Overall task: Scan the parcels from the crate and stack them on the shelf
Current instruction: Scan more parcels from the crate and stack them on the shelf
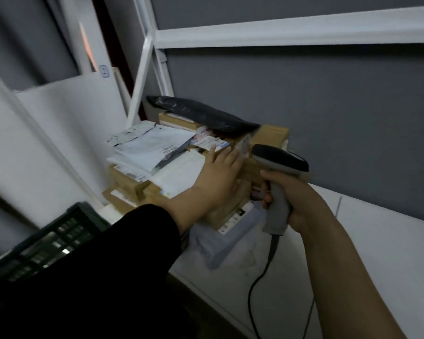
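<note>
The white metal shelf (377,241) with its pale board is the largest thing here, and it already carries a good deal of the work. A mixed pile of parcels (157,152) sits at its left end against the grey wall: brown cardboard boxes, white and grey plastic mailers, and a crumpled black plastic bag (201,116) lying across the top. So several parcels appear to be stacked already. The dark slatted plastic crate (47,241) shows at the lower left, just beside the shelf edge. Its inside is hidden by the black sleeve and by blur, so I cannot tell how many parcels remain to scan.

The parcel in hand is a brown cardboard box with a white printed label (249,171), resting on the near side of the pile, above a flat grey mailer (220,245). It looks like the placing step, with the box being settled into the stack.

The grey handheld barcode scanner with a black head (279,162) is held just right of that box, its dark cable (255,289) hanging down past the shelf front.

The left hand (218,177) lies flat on top of the box, fingers fairly straight and pressing down, the thumb along its near side. The right hand (296,201) is wrapped firmly round the scanner's handle.
</note>
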